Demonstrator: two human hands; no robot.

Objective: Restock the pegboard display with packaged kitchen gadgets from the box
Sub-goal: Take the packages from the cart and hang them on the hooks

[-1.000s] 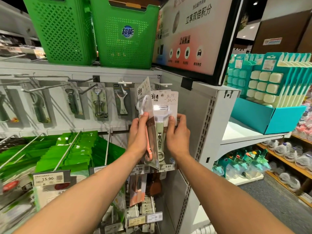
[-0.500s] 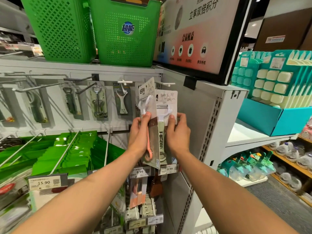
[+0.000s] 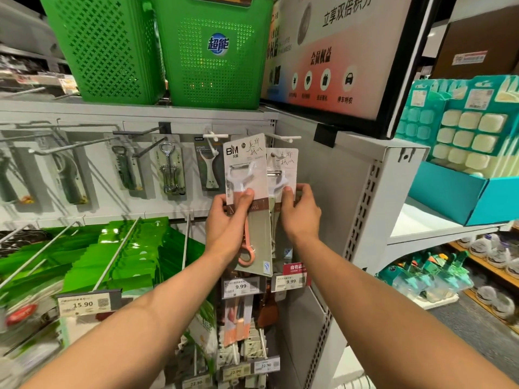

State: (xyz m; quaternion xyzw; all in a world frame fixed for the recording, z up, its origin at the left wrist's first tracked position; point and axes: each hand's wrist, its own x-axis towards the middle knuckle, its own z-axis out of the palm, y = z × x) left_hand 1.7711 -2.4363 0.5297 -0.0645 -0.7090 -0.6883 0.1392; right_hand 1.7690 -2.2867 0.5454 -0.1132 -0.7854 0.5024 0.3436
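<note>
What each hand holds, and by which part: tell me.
Left hand pinches the pink-handled peeler pack at mid-card, left edge; right hand pinches the second peeler pack at mid-card, right edge.

Bare left hand point(image 3: 227, 220), bare right hand point(image 3: 302, 214), nails point(image 3: 248, 192) apparently short

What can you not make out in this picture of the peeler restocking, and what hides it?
Head view: handle of the rear peeler pack, hidden behind the orange peeler pack and right hand.
Head view: the stock box, outside the frame.
Head view: fine print on the 22.90 price tags, too small and blurred.
</note>
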